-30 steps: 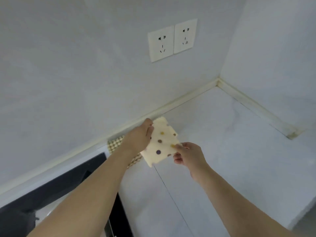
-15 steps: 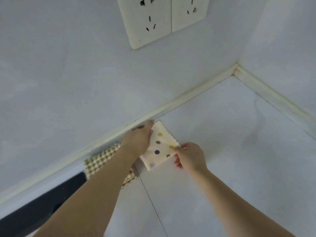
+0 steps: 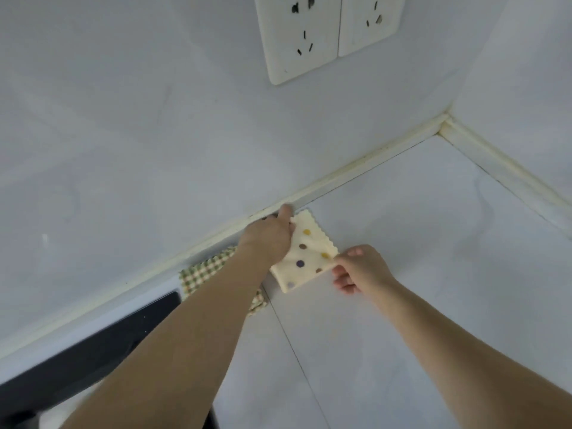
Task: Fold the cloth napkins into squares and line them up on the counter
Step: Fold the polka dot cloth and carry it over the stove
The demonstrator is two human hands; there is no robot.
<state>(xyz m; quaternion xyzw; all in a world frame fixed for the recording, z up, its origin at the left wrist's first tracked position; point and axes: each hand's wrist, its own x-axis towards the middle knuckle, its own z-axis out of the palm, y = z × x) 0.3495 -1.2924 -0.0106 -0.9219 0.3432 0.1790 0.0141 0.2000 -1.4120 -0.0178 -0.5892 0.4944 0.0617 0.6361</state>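
Pinching the near right corner of a folded polka-dot napkin (image 3: 305,255), the right hand (image 3: 359,269) holds it low over the pale counter (image 3: 418,243); whether the cloth lies flat I cannot tell. The left hand (image 3: 272,236) grips the napkin's far left edge by the wall trim (image 3: 356,171). A folded checked napkin (image 3: 207,269) lies just left, partly under that forearm. Above, twin wall sockets (image 3: 328,35).

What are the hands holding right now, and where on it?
The dotted napkin: the left hand grips its far-left edge near the wall, the right hand pinches its near-right corner.
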